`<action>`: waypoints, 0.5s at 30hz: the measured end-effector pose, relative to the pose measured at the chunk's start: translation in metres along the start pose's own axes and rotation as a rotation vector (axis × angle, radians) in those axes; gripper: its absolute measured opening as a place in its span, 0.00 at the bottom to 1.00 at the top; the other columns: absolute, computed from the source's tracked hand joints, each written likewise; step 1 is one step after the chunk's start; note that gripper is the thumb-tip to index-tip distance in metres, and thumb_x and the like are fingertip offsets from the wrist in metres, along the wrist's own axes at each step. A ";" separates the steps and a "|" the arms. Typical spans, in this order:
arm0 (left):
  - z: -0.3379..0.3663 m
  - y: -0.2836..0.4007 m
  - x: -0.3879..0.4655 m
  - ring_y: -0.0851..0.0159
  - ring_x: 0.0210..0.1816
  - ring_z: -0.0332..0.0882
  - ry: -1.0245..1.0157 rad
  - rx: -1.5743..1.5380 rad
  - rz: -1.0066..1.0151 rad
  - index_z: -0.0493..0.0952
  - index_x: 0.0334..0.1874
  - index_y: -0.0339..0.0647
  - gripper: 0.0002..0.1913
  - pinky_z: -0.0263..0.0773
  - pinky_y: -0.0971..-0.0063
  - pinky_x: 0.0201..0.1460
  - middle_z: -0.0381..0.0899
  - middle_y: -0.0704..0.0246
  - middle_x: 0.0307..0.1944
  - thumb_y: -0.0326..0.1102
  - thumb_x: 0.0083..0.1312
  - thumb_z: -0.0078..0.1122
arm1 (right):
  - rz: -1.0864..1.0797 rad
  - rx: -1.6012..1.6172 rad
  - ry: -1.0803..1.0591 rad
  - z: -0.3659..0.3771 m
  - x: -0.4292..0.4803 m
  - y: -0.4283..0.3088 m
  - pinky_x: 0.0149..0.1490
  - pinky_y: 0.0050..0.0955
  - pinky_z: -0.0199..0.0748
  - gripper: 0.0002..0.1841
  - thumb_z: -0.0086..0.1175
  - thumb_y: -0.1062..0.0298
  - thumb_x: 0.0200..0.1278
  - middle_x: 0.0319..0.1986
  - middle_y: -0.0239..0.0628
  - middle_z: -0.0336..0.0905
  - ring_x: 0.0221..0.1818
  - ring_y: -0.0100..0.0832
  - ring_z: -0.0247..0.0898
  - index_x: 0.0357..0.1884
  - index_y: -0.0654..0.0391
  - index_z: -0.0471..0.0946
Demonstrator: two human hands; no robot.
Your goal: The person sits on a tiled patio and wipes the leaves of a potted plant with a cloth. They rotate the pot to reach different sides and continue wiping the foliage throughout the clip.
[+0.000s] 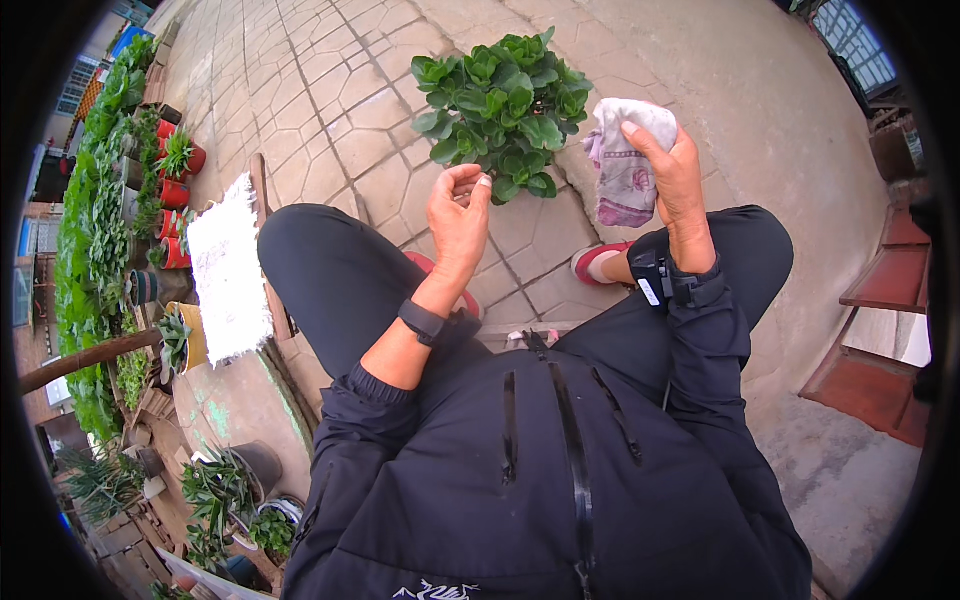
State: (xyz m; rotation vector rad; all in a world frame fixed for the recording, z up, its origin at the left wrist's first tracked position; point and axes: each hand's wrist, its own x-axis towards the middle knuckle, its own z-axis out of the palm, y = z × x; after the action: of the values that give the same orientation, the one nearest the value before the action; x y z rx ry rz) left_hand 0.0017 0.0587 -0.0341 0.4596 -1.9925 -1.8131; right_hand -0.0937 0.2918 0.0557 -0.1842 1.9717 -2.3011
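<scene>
A leafy green plant (510, 109) with thick rounded leaves stands on the paving in front of me; its pot is hidden under the foliage. My right hand (679, 176) grips a folded white and purple patterned cloth (626, 184) to the right of the plant, the thumb on top of the folds. My left hand (463, 214) is at the plant's lower left edge, its fingers curled and the thumb near the fingertips. Whether anything small lies between those fingertips cannot be told.
On the left, a white shaggy cloth (229, 277) lies over a wooden bench or board (259, 180). Beyond it stand red pots (174, 195) and a long row of green plants (82, 247). Paving tiles (330, 112) spread ahead; reddish boards (885, 281) stand at the far right.
</scene>
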 end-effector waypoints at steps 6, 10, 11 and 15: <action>0.006 -0.008 -0.003 0.72 0.46 0.78 -0.071 -0.016 -0.090 0.77 0.53 0.33 0.16 0.73 0.79 0.52 0.82 0.68 0.45 0.32 0.66 0.64 | -0.043 -0.309 -0.117 0.010 -0.010 0.021 0.48 0.26 0.77 0.23 0.70 0.65 0.53 0.39 0.35 0.84 0.40 0.22 0.78 0.50 0.63 0.79; 0.011 -0.010 0.000 0.72 0.44 0.79 -0.053 -0.042 -0.101 0.75 0.56 0.30 0.22 0.75 0.78 0.48 0.82 0.64 0.46 0.31 0.61 0.67 | -0.004 -0.426 -0.162 0.022 -0.013 0.051 0.48 0.24 0.76 0.20 0.70 0.67 0.55 0.38 0.32 0.84 0.40 0.22 0.77 0.49 0.62 0.80; 0.011 -0.010 0.001 0.72 0.45 0.78 -0.088 -0.048 -0.116 0.75 0.58 0.30 0.23 0.74 0.77 0.50 0.82 0.65 0.47 0.32 0.62 0.67 | -0.002 -0.435 -0.160 0.025 -0.012 0.060 0.47 0.24 0.76 0.20 0.70 0.67 0.55 0.37 0.32 0.84 0.39 0.22 0.77 0.49 0.62 0.80; 0.011 -0.011 0.003 0.72 0.47 0.78 -0.170 -0.044 -0.130 0.74 0.60 0.30 0.24 0.73 0.77 0.53 0.82 0.65 0.48 0.32 0.62 0.67 | -0.191 -0.558 -0.074 0.034 -0.005 0.088 0.47 0.31 0.76 0.23 0.71 0.57 0.49 0.36 0.41 0.82 0.39 0.37 0.80 0.44 0.61 0.82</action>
State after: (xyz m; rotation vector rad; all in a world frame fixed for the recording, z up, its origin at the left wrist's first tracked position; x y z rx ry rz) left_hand -0.0072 0.0654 -0.0454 0.4447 -2.0720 -2.0324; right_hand -0.0828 0.2463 -0.0265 -0.5104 2.6012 -1.7370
